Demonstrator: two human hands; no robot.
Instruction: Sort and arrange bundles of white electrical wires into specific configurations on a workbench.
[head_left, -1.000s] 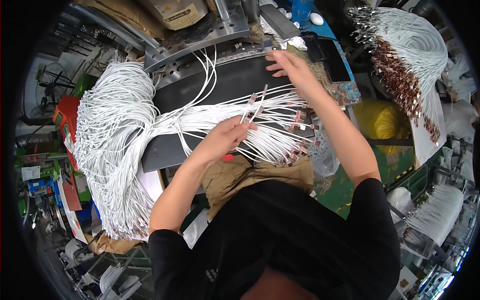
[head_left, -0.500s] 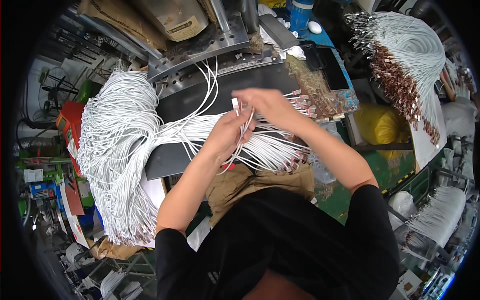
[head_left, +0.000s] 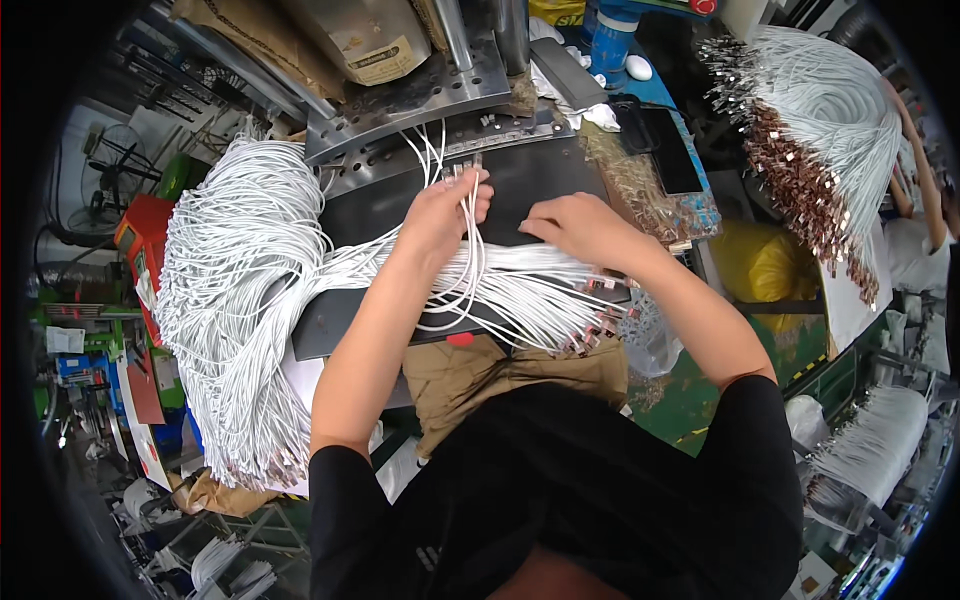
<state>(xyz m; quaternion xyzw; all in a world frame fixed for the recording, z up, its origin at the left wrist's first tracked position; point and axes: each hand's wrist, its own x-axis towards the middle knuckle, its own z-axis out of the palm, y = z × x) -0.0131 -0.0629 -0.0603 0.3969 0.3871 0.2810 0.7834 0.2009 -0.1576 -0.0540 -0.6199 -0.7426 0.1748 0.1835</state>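
Observation:
Gripped in my left hand (head_left: 440, 215) are several white cables (head_left: 470, 245), their small connector ends showing just beyond my fingertips. They stand up in front of the metal press and their lengths loop down over a wide bundle of white cables (head_left: 540, 290) lying on the dark work plate. My right hand (head_left: 583, 230) is over the right part of that bundle, apart from my left. Its fingers are half bent, thumb tip a little away from them, and nothing shows between them. The bundle's right ends carry brown and silver connectors (head_left: 600, 325).
A metal press (head_left: 410, 100) with posts rises at the far side of the plate (head_left: 370, 205). A thick heap of white cables (head_left: 235, 300) hangs at the left. At the right are a black phone (head_left: 672, 150), a yellow bag (head_left: 755, 262) and another cable coil (head_left: 830, 90) beside a person's arm.
My left hand has moved away from me toward the press with the cables. My right hand has left the left hand's side, moving right and slightly nearer me.

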